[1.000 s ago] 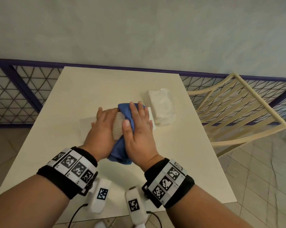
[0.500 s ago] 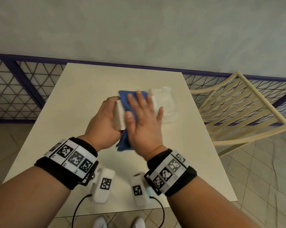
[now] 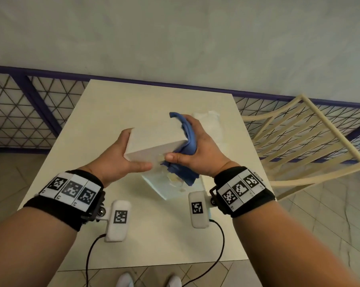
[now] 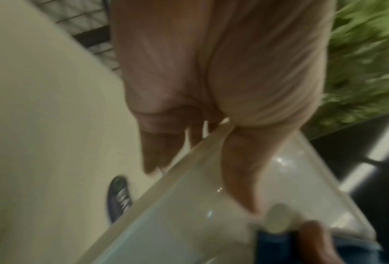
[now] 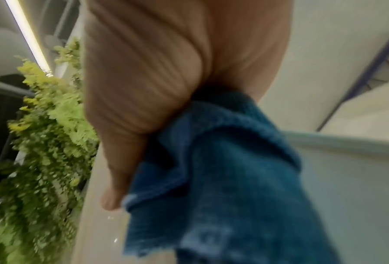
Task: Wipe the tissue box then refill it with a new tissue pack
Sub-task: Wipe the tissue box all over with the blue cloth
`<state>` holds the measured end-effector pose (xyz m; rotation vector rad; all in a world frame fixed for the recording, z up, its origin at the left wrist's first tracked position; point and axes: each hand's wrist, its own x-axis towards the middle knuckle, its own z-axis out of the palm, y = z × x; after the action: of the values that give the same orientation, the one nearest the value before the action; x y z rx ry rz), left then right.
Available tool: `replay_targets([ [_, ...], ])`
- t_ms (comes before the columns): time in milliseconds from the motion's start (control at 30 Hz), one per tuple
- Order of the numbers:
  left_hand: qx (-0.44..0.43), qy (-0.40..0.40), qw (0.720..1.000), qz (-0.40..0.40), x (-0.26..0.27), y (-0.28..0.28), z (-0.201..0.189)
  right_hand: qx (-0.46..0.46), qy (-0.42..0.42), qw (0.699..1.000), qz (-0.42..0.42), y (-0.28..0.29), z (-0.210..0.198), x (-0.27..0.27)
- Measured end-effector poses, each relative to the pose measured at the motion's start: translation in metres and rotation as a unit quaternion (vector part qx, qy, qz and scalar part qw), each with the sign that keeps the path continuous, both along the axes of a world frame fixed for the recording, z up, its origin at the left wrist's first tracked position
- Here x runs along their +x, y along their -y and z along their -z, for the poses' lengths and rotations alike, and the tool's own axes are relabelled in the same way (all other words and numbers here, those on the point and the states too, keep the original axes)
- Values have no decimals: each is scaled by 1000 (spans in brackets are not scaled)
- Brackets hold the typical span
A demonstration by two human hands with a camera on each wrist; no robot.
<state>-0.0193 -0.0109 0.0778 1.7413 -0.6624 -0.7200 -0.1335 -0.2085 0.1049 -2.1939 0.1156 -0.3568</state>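
Left hand (image 3: 121,156) palm up-and-inward, cupping the near-left end of the tissue box (image 3: 156,139); thumb stretched flat along the box's near lower edge, pointing right, other fingers wrapped behind the far-left corner, mostly hidden. In the left wrist view the thumb (image 4: 238,175) lies across the box's glossy side and the fingers curl under its edge, blurred. Right hand (image 3: 197,150) on the right end of the box with a blue cloth (image 3: 187,146) bunched between palm and box; fingers together and curled over the cloth at the far-right corner, thumb pinching the cloth's lower folds against the near face, thumb tip pointing left, almost meeting the left thumb. Right wrist view shows the cloth (image 5: 222,178) hanging from the grip; fingertips there hidden by cloth. Both forearms come in from the near edge, wrists roughly level, each with a black band and marker tags. Box is held up off the table (image 3: 117,112), above its middle, tilted: pale top face turned toward the camera, long axis running left-near to right-far. Something clear and glossy hangs below the box's near side; cannot tell whether it is a lid or a panel. Tissue pack (image 3: 212,125) lies on the table just right and far of the right hand, partly hidden by it. Pale slatted chair (image 3: 299,141) right of the table.
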Motion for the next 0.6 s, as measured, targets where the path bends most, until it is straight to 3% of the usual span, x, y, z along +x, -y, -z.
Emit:
replay_targets([
  [100,129,247,960,-6,-3,5,-23,-72,35,997,-11,-4,1,2],
  [167,160,324,932,24,-10,13,-33,-144,31,989,-21,-13,2,8],
  [233,165,329,929,33,-13,20,-34,-214,23,976,-7,-27,10,14],
  [333,124,263,957,-8,-6,17,-27,-275,37,959,49,-52,25,13],
  [433,127,230,965,-23,5,3,-19,-267,3,963,38,-48,39,0],
  [600,123,207,970,-27,15,-17,-18,-218,-137,950,175,20,56,-16],
])
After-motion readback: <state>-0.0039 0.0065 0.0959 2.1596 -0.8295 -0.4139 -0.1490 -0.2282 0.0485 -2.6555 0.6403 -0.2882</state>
